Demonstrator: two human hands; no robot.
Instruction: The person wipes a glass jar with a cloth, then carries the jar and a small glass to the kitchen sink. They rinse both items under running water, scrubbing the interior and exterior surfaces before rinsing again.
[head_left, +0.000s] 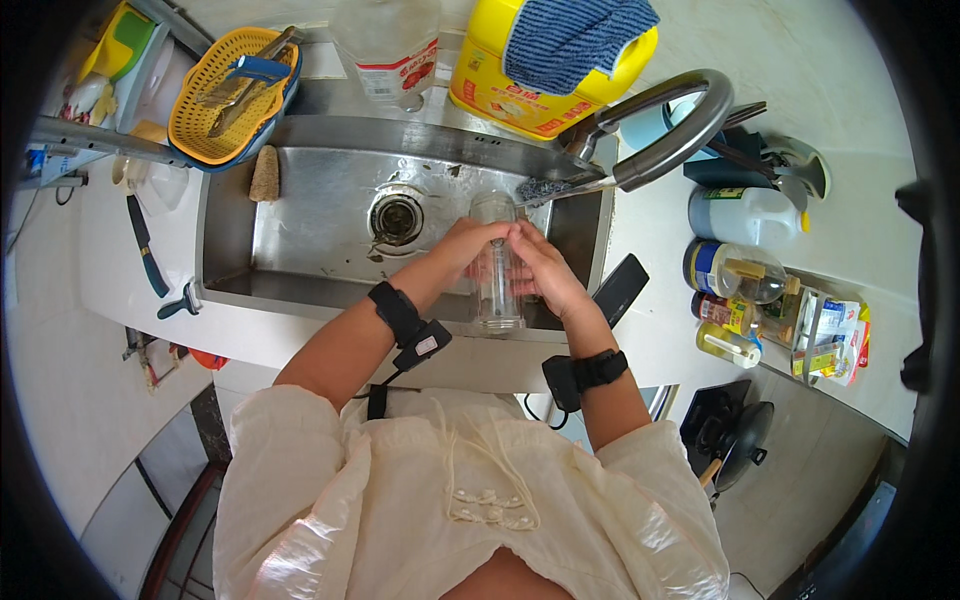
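My left hand (474, 244) and my right hand (546, 262) are wrapped around a transparent cylindrical vessel (496, 304) from either side, thumbs meeting on top. It lies lengthwise in the view, over the stainless steel sink (315, 225) near its front right part; whether it is glass or plastic I cannot tell. Beyond its far end, the curved metal faucet (675, 154) points down-left, with what looks like a stream of water at its mouth. A grey scouring pad (541, 187) rests by the sink's right back corner. Left of my hands is the drain (396, 217), with dark scraps around it.
On the left counter lie a knife (146, 244) and a peeler (180, 301). A brown cone-shaped piece (265, 174) leans inside the sink. Behind stand a yellow jug (487, 82) under a blue striped cloth (577, 45), and a yellow basket (196, 97). Several bottles (742, 214) line the right.
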